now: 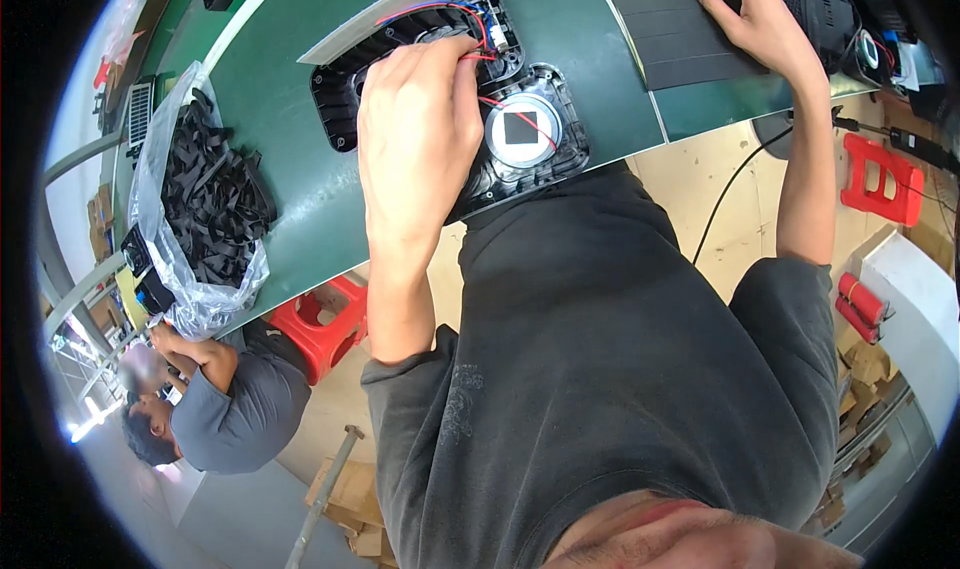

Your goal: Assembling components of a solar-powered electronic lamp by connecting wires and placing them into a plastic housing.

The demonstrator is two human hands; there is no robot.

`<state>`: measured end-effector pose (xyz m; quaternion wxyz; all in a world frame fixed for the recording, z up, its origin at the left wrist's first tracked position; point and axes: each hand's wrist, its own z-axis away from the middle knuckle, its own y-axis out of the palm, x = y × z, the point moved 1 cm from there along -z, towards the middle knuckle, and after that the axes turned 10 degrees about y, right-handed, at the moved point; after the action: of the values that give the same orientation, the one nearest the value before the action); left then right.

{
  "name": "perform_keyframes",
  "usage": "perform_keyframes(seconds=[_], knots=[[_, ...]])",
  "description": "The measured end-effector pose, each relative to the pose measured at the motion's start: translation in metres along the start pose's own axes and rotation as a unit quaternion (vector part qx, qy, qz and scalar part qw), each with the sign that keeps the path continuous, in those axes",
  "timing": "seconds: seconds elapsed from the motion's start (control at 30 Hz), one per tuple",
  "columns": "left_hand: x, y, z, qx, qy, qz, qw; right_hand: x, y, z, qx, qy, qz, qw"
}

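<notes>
My left hand (420,129) is over a black plastic housing (340,109), its fingertips closed on a thin red wire (484,57). Red and blue wires (430,7) run along the housing's far wall to a small board with a white connector. Joined by wires, a second black housing part holds a round speaker (521,130) with a black square on its back. Off to the right, my right hand (755,19) has its thumb and fingers closed at the far edge of a black sheet (680,44) marked into strips.
A clear plastic bag (155,204) of black strips (215,199) lies on the green table (300,204) at left. A pale board (380,14) stands behind the housing. Black devices (825,14) are at far right. Another person (240,409) sits at left near a red stool (330,329).
</notes>
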<state>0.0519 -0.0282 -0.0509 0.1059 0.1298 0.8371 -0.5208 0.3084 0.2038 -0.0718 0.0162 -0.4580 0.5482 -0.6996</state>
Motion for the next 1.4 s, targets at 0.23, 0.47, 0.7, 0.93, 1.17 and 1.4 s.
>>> perform_keyframes(seconds=[0.23, 0.47, 0.7, 0.93, 1.17, 1.4], knots=[[-0.008, -0.006, 0.007, -0.009, 0.0, -0.086, 0.996, 0.003, -0.009, -0.004, 0.028, 0.031, 0.071, 0.997], [0.019, 0.0, 0.006, 0.011, 0.017, 0.066, 0.998, 0.002, -0.006, -0.005, -0.006, 0.04, 0.042, 0.998], [0.008, -0.002, 0.005, 0.008, 0.099, -0.064, 0.993, -0.029, 0.001, 0.003, -0.05, 0.022, -0.027, 0.998], [0.009, 0.005, 0.007, -0.027, 0.051, 0.029, 0.998, 0.054, 0.034, 0.023, -0.131, -0.09, -0.136, 0.978], [0.015, 0.003, 0.006, -0.015, 0.107, 0.059, 0.992, 0.141, 0.098, -0.006, -0.17, -0.451, -0.261, 0.837], [0.007, -0.005, 0.006, 0.003, 0.083, 0.082, 0.993, 0.137, 0.095, 0.013, -0.007, -0.159, -0.142, 0.977]])
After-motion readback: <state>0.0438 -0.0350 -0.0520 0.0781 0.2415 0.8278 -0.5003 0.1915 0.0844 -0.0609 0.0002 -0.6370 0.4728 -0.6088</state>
